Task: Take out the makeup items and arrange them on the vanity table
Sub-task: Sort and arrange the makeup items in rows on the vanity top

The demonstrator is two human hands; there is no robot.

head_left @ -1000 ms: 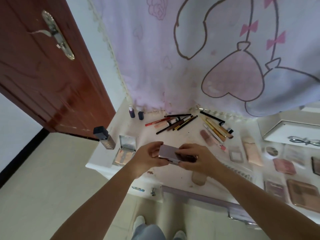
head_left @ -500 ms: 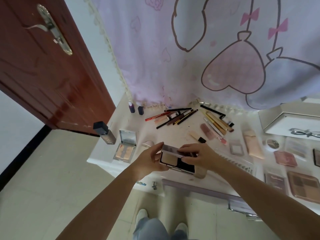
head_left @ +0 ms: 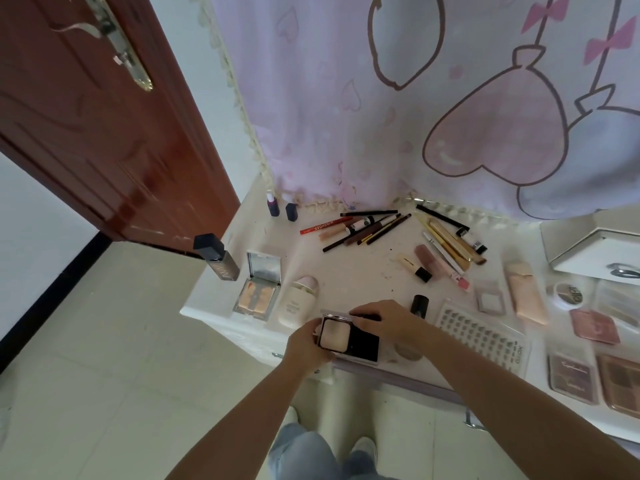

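Note:
An open powder compact (head_left: 348, 337), with a pale pan on its left and a black half on its right, is at the front edge of the white vanity table (head_left: 360, 271). My left hand (head_left: 306, 348) grips its left side. My right hand (head_left: 384, 320) holds its raised lid from above. Left of it lie a cream tube (head_left: 296, 303) and an open mirrored palette (head_left: 259, 287). A foundation bottle (head_left: 216, 258) stands at the table's left edge. Several pencils and brushes (head_left: 367, 228) lie at the back.
A red-brown door (head_left: 97, 109) stands open on the left. A pink printed curtain (head_left: 415, 98) hangs behind the table. To the right lie a nail-tip sheet (head_left: 485, 336), several palettes (head_left: 620, 381) and a white box (head_left: 595, 244). The tiled floor shows below.
The compact was closed in both hands a second ago; its lid is now lifted open and the compact has come down to the table's front edge.

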